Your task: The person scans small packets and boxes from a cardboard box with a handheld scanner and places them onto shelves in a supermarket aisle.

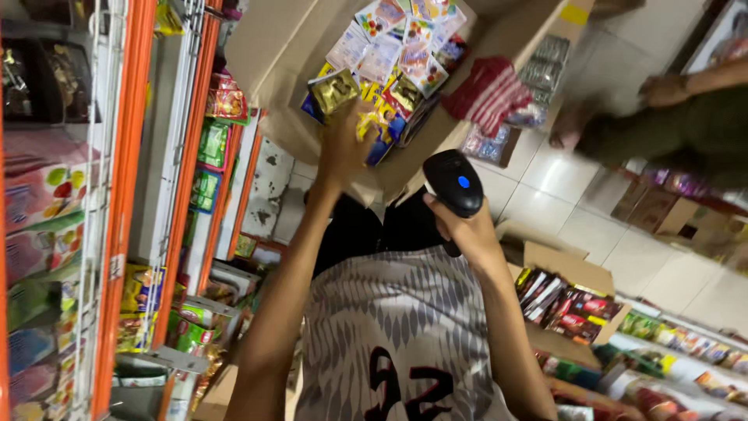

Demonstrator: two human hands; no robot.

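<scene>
Head view. The left hand reached into the open brown cardboard box, which lay on the floor beyond the person's knees. Its fingers were closed around a small yellow printed sachet, with a gold foil sachet just beside the fingertips; motion blur prevented a firmer reading of the grip. The right hand was wrapped shut around the handle of a black handheld barcode scanner, whose head with a blue button pointed toward the box.

The box held many more loose, mixed colourful sachets, piled together. Judged from this, the handling of the sachets was at an intermediate stage: one sachet was in hand and a large quantity remained in the box. How many had already been handled could not be determined.

A second open cardboard box with dark red packets stood near the right forearm. Orange-framed shelving stocked with packaged goods stood on the left. Another person was crouched on the white tiled floor, well apart.
</scene>
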